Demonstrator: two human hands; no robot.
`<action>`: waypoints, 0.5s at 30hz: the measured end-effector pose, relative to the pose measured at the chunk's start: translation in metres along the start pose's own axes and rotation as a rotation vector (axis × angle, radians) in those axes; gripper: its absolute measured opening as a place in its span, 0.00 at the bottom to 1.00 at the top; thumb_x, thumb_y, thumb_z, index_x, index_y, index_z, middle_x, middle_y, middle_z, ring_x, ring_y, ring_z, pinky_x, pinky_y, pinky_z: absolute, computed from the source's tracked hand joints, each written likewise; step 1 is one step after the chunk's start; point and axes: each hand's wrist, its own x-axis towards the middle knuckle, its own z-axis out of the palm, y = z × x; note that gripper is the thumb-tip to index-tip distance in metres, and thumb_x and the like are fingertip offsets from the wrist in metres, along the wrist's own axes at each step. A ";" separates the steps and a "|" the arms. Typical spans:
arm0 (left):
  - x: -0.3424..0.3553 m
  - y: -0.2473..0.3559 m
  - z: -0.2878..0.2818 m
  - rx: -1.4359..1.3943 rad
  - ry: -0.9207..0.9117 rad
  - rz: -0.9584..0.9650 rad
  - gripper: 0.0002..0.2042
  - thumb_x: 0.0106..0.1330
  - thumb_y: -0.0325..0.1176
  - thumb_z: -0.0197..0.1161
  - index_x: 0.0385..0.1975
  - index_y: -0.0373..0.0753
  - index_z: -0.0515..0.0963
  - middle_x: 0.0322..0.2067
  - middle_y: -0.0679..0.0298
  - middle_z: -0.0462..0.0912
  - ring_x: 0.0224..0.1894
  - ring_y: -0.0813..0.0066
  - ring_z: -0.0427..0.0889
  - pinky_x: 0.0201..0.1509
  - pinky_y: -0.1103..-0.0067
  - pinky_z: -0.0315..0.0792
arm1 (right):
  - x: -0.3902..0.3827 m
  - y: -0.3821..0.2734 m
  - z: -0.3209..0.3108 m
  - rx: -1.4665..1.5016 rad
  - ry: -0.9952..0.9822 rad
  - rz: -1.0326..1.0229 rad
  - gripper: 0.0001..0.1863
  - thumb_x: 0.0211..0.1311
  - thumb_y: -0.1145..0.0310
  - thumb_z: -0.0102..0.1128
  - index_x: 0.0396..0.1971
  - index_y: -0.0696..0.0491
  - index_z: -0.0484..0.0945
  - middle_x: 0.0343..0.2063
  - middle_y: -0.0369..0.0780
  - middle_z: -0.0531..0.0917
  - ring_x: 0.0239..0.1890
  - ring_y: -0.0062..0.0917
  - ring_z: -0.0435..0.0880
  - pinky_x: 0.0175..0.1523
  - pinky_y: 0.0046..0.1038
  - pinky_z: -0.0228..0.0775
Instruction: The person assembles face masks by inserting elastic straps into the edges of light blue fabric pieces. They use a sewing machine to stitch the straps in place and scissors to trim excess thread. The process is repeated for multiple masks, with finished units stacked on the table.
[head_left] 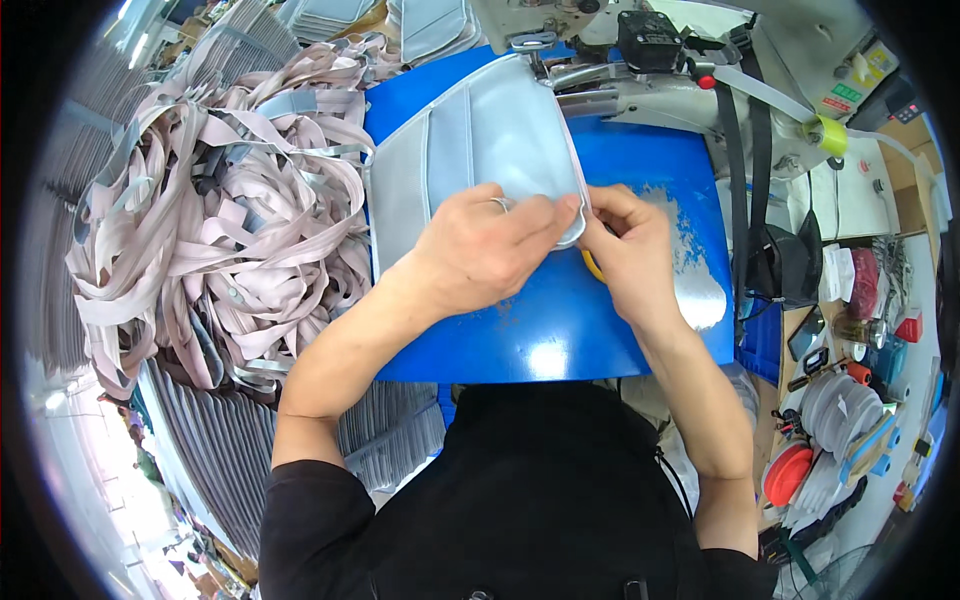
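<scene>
A light blue-grey fabric panel [515, 125] with stitched seams lies on the blue work plate, its far end by the sewing machine's needle area. My left hand [500, 240], with a ring on one finger, rests over the panel's near part, fingertips pinched at its right corner. Meeting it there, my right hand [632, 235] has thumb and fingers closed on the panel's edge binding. A curved yellow piece [592, 265] shows beneath the right hand; most of it is hidden, so its kind is unclear. The exact pinch point is partly covered by my fingers.
The sewing machine [650, 95] stands at the far side of the blue plate [470, 345]. A tangled heap of pale pink-grey strips [270, 220] lies left, beside stacked grey panels [215, 440]. At right are black straps [760, 170] and thread spools [840, 410].
</scene>
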 end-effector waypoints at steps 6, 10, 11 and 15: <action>0.006 -0.014 0.005 -0.017 -0.010 0.036 0.25 0.52 0.27 0.71 0.54 0.33 0.83 0.26 0.70 0.69 0.21 0.76 0.70 0.25 0.77 0.66 | 0.009 0.004 0.005 0.221 -0.035 0.072 0.13 0.67 0.76 0.66 0.49 0.61 0.87 0.36 0.35 0.87 0.36 0.14 0.82 0.43 0.19 0.75; 0.014 -0.037 0.008 -0.033 -0.023 0.029 0.25 0.53 0.27 0.70 0.55 0.35 0.83 0.26 0.70 0.70 0.21 0.76 0.70 0.26 0.77 0.66 | 0.035 0.008 0.010 0.261 -0.046 0.056 0.13 0.67 0.75 0.67 0.49 0.61 0.86 0.31 0.33 0.86 0.33 0.12 0.80 0.38 0.18 0.74; 0.016 -0.043 0.009 -0.026 -0.025 0.026 0.24 0.53 0.27 0.70 0.54 0.36 0.83 0.26 0.70 0.70 0.21 0.76 0.71 0.26 0.77 0.66 | 0.041 0.009 0.012 0.275 -0.043 0.057 0.13 0.67 0.75 0.67 0.49 0.61 0.86 0.30 0.33 0.86 0.32 0.11 0.80 0.37 0.17 0.73; 0.022 -0.065 0.013 0.005 -0.056 -0.002 0.23 0.54 0.28 0.70 0.54 0.38 0.83 0.27 0.69 0.72 0.22 0.74 0.71 0.27 0.76 0.67 | 0.063 0.004 0.023 0.324 -0.019 0.105 0.11 0.68 0.73 0.68 0.48 0.59 0.87 0.31 0.32 0.85 0.31 0.10 0.79 0.36 0.17 0.72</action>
